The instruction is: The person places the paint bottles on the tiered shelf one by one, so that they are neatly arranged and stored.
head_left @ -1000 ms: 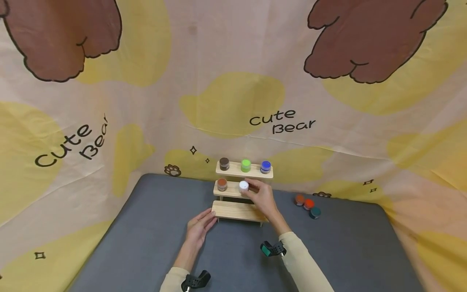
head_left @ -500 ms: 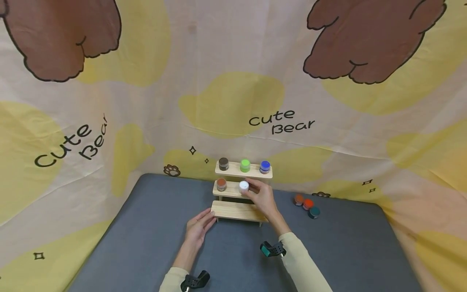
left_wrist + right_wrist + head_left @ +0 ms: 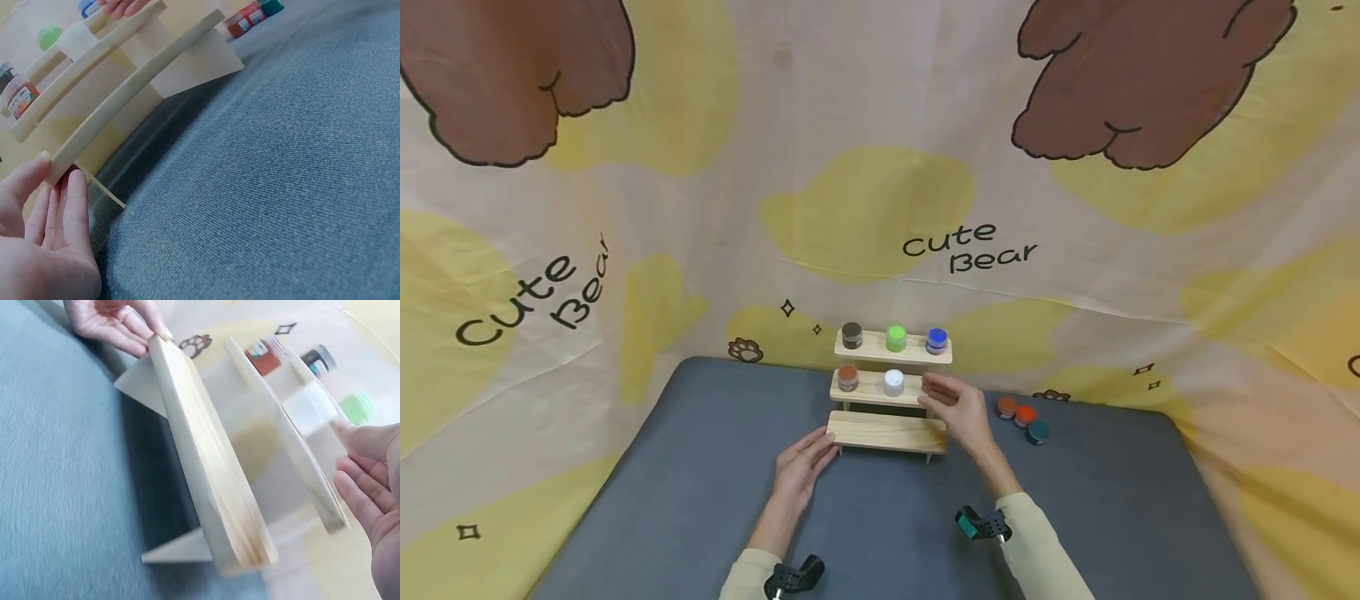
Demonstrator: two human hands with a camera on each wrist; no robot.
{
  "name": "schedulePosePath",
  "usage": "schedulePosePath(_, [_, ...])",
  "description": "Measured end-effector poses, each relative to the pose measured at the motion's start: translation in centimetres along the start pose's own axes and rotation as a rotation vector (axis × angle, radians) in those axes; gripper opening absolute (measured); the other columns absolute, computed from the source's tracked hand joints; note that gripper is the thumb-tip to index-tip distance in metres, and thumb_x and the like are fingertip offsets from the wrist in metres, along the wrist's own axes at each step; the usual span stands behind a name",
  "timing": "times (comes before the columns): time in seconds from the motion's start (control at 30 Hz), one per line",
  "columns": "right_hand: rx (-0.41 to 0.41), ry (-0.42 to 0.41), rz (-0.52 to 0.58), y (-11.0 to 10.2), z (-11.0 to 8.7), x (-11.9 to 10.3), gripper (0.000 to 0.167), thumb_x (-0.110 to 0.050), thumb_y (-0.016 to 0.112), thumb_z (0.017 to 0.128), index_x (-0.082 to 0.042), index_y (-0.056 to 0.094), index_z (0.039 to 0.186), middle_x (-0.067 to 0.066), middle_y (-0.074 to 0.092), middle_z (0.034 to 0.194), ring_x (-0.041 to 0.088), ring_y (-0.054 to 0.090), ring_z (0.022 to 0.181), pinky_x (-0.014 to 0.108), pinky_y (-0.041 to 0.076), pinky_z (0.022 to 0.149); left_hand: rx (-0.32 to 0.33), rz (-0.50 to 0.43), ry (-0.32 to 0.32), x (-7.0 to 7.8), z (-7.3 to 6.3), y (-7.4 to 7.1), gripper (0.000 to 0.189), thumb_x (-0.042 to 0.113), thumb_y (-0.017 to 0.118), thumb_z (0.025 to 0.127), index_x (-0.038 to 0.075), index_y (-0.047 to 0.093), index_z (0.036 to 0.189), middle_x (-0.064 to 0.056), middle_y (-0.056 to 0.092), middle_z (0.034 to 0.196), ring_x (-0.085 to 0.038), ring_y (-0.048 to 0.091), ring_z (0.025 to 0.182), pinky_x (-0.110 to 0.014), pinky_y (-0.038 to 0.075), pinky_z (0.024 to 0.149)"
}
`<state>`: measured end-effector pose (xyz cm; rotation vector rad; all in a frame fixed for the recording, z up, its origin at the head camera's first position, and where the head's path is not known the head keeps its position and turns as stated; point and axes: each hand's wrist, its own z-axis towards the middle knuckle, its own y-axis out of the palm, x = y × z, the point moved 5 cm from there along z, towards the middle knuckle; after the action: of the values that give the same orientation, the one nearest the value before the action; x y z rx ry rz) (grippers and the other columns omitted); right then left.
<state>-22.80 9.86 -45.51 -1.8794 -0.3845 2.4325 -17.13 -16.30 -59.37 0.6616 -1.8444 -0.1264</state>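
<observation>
A three-tier wooden display stand (image 3: 887, 432) stands on the table. My left hand (image 3: 799, 471) pinches the left end of its lowest shelf, thumb above and fingers beneath, as the left wrist view shows. On the middle shelf sit a brown paint jar (image 3: 847, 378) and, at its centre, a white paint jar (image 3: 893, 383). My right hand (image 3: 961, 410) is by the right end of that shelf, apart from the white jar, with nothing between its loosely bent fingers. Black (image 3: 852, 336), green (image 3: 897, 338) and blue (image 3: 936, 341) jars line the top shelf.
To the right of the stand, a brown jar (image 3: 1006, 407), a red jar (image 3: 1025, 417) and a dark teal jar (image 3: 1037, 432) stand close together on the grey cloth-covered table (image 3: 700, 500). A printed curtain (image 3: 820, 208) hangs right behind the table's back edge.
My right hand has let go of the white jar and moved right, leaving it on the middle shelf. My left hand keeps its place on the stand. The head view has shifted slightly.
</observation>
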Motion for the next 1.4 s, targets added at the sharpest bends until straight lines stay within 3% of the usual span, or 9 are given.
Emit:
schedulePosePath(0.13, [0.035, -0.006, -0.006, -1.8, -0.9, 0.0, 0.040, 0.009, 0.073, 0.083, 0.015, 0.061, 0.120, 0.032, 0.064, 0.114, 0.047, 0.063, 0.105, 0.034, 0.061, 0.088, 0.002, -0.006, -0.006, -0.1, 0.0, 0.1, 0.052, 0.001, 0.071, 0.089, -0.013, 0.050, 0.133, -0.021, 0.061, 0.125, -0.015, 0.069, 0.095, -0.030, 0.057, 0.094])
schedulePosePath(0.27, [0.086, -0.009, -0.024, -3.5, -1.2, 2.5, 0.041, 0.003, 0.074, 0.084, 0.013, 0.061, 0.122, 0.030, 0.064, 0.116, 0.042, 0.065, 0.104, 0.021, 0.060, 0.084, 0.001, 0.002, -0.008, -0.2, 0.0, 0.2, 0.051, 0.001, 0.070, 0.089, -0.013, 0.050, 0.133, -0.022, 0.059, 0.127, -0.015, 0.069, 0.095, -0.030, 0.057, 0.094])
schedulePosePath(0.63, [0.189, 0.034, -0.081, -8.0, -2.7, 6.4, 0.041, -0.003, 0.076, 0.084, 0.006, 0.064, 0.122, 0.024, 0.066, 0.116, 0.039, 0.065, 0.105, 0.017, 0.059, 0.083, 0.011, 0.005, -0.009, -0.1, -0.1, 0.2, 0.051, 0.001, 0.071, 0.088, -0.013, 0.051, 0.133, -0.019, 0.063, 0.122, -0.015, 0.069, 0.095, -0.030, 0.058, 0.094])
schedulePosePath(0.77, [0.228, 0.037, -0.100, -10.1, -3.5, 6.4, 0.038, 0.001, 0.074, 0.085, 0.008, 0.064, 0.121, 0.028, 0.066, 0.115, 0.041, 0.065, 0.102, 0.016, 0.059, 0.081, 0.005, 0.008, -0.005, -0.2, 0.0, 0.2, 0.051, 0.002, 0.071, 0.089, -0.013, 0.050, 0.133, -0.020, 0.063, 0.122, -0.016, 0.068, 0.096, -0.031, 0.058, 0.094])
schedulePosePath(1.03, [0.350, 0.100, -0.170, -14.1, -4.9, 8.5, 0.039, 0.000, 0.076, 0.083, 0.003, 0.066, 0.122, 0.021, 0.068, 0.116, 0.013, 0.070, 0.094, 0.012, 0.058, 0.076, 0.012, 0.010, -0.004, 0.0, 0.1, 0.2, 0.051, 0.001, 0.071, 0.089, -0.015, 0.050, 0.133, -0.022, 0.062, 0.123, -0.016, 0.068, 0.095, -0.031, 0.058, 0.093])
schedulePosePath(1.17, [0.399, 0.135, -0.229, -15.6, -5.9, 9.4, 0.041, -0.003, 0.076, 0.085, 0.001, 0.066, 0.124, 0.019, 0.067, 0.118, 0.016, 0.070, 0.098, 0.009, 0.057, 0.075, 0.012, 0.014, -0.002, 0.1, 0.2, 0.2, 0.052, 0.002, 0.073, 0.087, -0.014, 0.052, 0.131, -0.023, 0.062, 0.123, -0.017, 0.069, 0.095, -0.031, 0.059, 0.092])
schedulePosePath(1.33, [0.425, 0.205, -0.291, -16.6, -7.2, 10.5, 0.046, -0.008, 0.076, 0.086, -0.001, 0.062, 0.129, 0.018, 0.064, 0.125, 0.030, 0.064, 0.110, 0.004, 0.054, 0.076, 0.010, 0.017, -0.002, -0.1, 0.2, 0.3, 0.051, 0.003, 0.074, 0.086, -0.013, 0.053, 0.131, -0.025, 0.061, 0.124, -0.018, 0.069, 0.096, -0.032, 0.059, 0.092])
schedulePosePath(1.4, [0.425, 0.223, -0.294, -16.8, -7.5, 10.9, 0.048, -0.007, 0.076, 0.086, 0.000, 0.061, 0.131, 0.019, 0.063, 0.127, 0.026, 0.064, 0.111, 0.004, 0.053, 0.077, 0.014, 0.014, -0.005, -0.2, 0.2, 0.2, 0.050, 0.002, 0.073, 0.087, -0.013, 0.054, 0.130, -0.024, 0.062, 0.123, -0.018, 0.069, 0.095, -0.032, 0.059, 0.091])
